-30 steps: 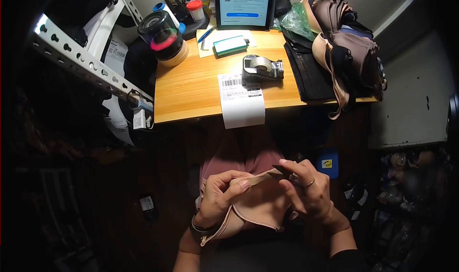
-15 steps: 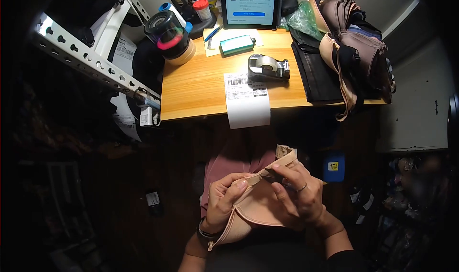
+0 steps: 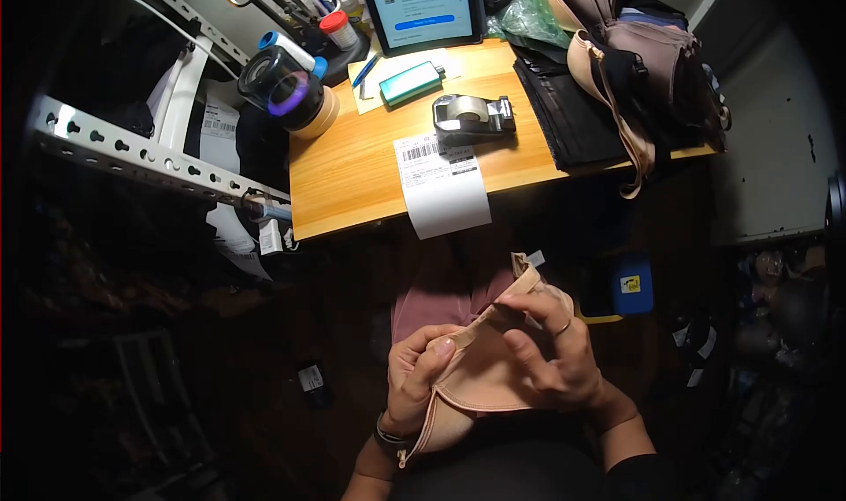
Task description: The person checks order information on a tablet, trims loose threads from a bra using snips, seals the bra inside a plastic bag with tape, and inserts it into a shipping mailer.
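A beige bra (image 3: 489,373) is stretched between my hands above my lap, its cup edge and stitched seam facing me. My left hand (image 3: 419,373) pinches the upper edge between thumb and fingers. On the other side my right hand (image 3: 560,351) holds the band, index finger laid along its edge and thumb apart from it; the remaining fingers are partly hidden. The far end of the band stands up beyond the right fingers, with a small pale tag (image 3: 536,259) beside it.
Ahead is a wooden table (image 3: 352,179) with a printed label (image 3: 445,192) overhanging its front edge, a tape dispenser (image 3: 473,118), a teal-edged device (image 3: 411,84) and a tablet (image 3: 421,12). More bras (image 3: 648,51) lie on black bags (image 3: 564,118) at right. A metal shelf (image 3: 132,157) borders the left.
The right thumb has spread away from the index finger and the band. My left hand keeps its pinch. The camera view has shifted and tilted slightly.
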